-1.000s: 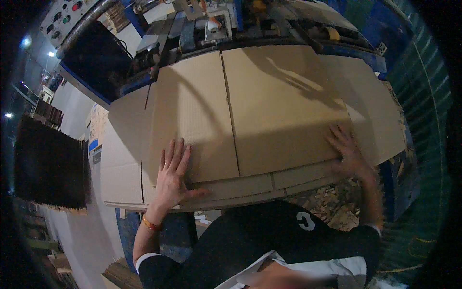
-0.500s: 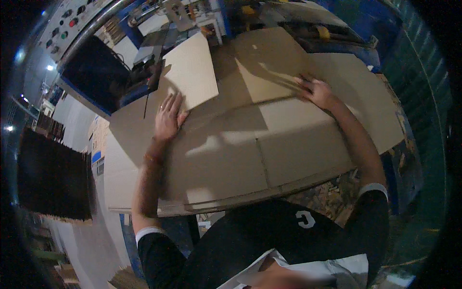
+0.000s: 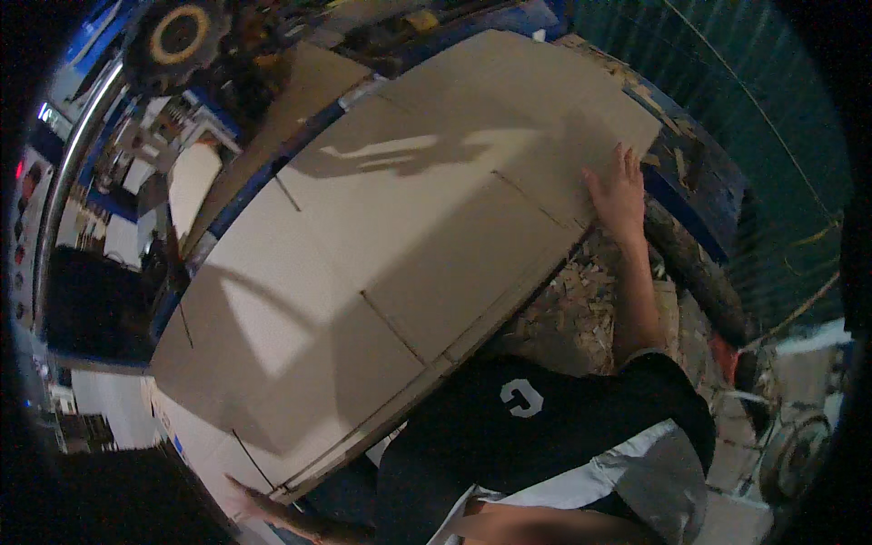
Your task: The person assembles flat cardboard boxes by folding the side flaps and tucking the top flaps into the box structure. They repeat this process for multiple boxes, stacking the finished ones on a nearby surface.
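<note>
A large brown cardboard sheet [image 3: 300, 263], slotted along its edges and creased, lies on a stack, slanting from lower left to upper right. My right hand [image 3: 620, 195] rests at its right end near the corner, fingers spread and nothing held. At the lower left, my left hand [image 3: 247, 500] is by the near left corner of the stack, fingers stretched out. It is dim and partly blurred there, and I cannot make out how firmly it touches the board.
A machine with a dark toothed wheel [image 3: 179, 34] and a metal rail [image 3: 82, 173] stands beyond the sheet. A pale board piece [image 3: 193, 186] lies on the machine side. Cardboard scraps [image 3: 572, 309] cover the floor at the near right. A green corrugated wall [image 3: 772, 100] rises at the right.
My view has turned. My hands have moved from the middle of the boards out to opposite ends. The large sheet now shows uncovered, and the pale piece appears farther off.
</note>
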`<act>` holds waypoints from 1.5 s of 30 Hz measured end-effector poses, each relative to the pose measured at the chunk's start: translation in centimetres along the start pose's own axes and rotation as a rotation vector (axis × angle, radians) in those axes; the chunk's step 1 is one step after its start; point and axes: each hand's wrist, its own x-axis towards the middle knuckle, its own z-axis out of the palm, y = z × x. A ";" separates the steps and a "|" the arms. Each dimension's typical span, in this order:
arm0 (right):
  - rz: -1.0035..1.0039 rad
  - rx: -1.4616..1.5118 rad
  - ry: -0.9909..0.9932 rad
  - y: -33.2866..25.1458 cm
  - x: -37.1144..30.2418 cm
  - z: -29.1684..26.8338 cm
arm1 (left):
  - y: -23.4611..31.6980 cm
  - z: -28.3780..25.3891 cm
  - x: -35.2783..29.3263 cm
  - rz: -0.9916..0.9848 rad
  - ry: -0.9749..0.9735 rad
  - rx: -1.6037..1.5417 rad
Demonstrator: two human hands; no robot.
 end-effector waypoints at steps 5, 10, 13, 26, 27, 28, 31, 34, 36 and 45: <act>0.015 -0.043 -0.120 1.5 -0.5 0.7 | -4.0 -0.4 -0.5 -0.222 -0.043 0.185; 0.395 0.948 0.258 -0.2 1.3 2.2 | -7.5 -1.8 1.3 -0.179 0.263 -0.429; 0.451 1.484 0.566 0.2 3.2 4.1 | -10.9 -1.7 3.1 -0.142 0.293 -1.093; 0.187 0.905 -0.497 -2.9 -7.0 -7.9 | -4.6 -5.4 -3.7 -0.243 -0.206 -0.841; -0.174 0.966 -0.510 -3.8 -7.7 -7.4 | -3.0 -5.5 -5.2 -0.079 -0.281 -0.960; -0.527 1.059 -0.520 -4.8 -8.4 -6.9 | -1.4 -5.5 -5.9 0.142 -0.377 -0.816; -1.151 0.519 -0.396 -7.0 -8.1 -6.0 | 3.0 -5.6 -7.9 0.613 -0.640 -0.508; -1.214 0.479 -0.495 -8.1 -6.8 -6.3 | 5.7 -5.9 -7.6 1.011 -0.749 -0.125; -1.248 0.472 -0.540 -8.4 -6.2 -6.5 | 6.5 -6.1 -7.1 0.992 -0.786 -0.136; -1.266 0.354 -0.635 -11.0 -0.3 0.1 | 8.8 -1.0 -3.7 0.996 -0.693 -0.292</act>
